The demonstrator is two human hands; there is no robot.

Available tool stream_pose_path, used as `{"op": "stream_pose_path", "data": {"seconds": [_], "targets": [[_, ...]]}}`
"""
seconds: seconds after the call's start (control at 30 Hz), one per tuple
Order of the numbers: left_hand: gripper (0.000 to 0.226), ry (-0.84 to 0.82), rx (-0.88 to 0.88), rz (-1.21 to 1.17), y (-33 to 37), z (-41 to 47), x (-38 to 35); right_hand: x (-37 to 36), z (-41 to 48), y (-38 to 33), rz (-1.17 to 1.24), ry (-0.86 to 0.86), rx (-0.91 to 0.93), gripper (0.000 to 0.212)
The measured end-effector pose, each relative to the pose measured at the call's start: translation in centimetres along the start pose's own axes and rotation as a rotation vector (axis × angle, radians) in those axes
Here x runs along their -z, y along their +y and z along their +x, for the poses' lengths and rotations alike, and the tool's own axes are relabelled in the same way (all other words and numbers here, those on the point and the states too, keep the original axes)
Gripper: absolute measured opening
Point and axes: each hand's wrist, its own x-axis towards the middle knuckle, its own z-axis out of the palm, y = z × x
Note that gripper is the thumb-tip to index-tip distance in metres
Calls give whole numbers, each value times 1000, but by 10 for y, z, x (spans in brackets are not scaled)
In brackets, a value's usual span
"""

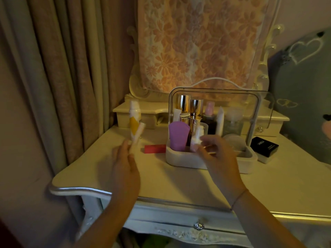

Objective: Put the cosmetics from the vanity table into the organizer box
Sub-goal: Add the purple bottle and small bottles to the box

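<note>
Left hand [125, 158]: fingertips pinch the lower end of a white tube [138, 133]. The tube is lifted off the vanity table [161, 179] and tilts toward 1 o'clock.

Right hand [216, 154]: fingers curled, thumb and forefinger set at a small white bottle [197, 136]. The frame is blurred here, so it cannot be determined whether they clasp it. The bottle stands upright in the front row of the organizer box [186, 162].

Organizer box: located at 3 o'clock from the left hand, at the table's centre, with its clear lid [265, 104] raised. Contents:
- purple tube [179, 136], at 9 o'clock from the small white bottle, just beside it;
- gold-capped bottles [183, 102], at 12 o'clock, in the back row;
- pink-capped dark bottle [209, 113], at 1 o'clock.

Items on the table outside the box:
- red flat pack [155, 149], lying at 9 o'clock from the box, just beside it;
- yellow-and-white spray can [135, 119], upright at 12 o'clock from the left hand;
- black carton [264, 145], at 3 o'clock from the box, just beside it.
</note>
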Motion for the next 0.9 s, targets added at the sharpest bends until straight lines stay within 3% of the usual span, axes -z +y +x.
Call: {"op": "stream_pose_path", "data": {"seconds": [0.1, 0.2, 0.3, 0.4, 0.57, 0.7, 0.9], "targets": [[37, -130, -90, -262, 31, -30, -14, -5, -13, -8, 153, -289, -114, 17], [36, -267, -95, -475, 56, -46, -29, -2, -15, -12, 207, -362, -123, 14], [38, -342, -81, -563, 76, -47, -38, 11, -8, -13, 259, -354, -134, 12], [41, -307, -128, -552, 81, -41, -43, 26, 6, -14, 215, -316, -108, 12], [30, -28, -79, -415, 48, -11, -42, 54, 42, -6, -31, -26, 1, 12], [31, 116, 34, -311, 14, 26, -38, 49, 61, 13, -195, -5, 7, 11], [50, -135, 97, -345, -2, 34, -53, 33, 77, 34, -362, -160, -35, 13]]}}
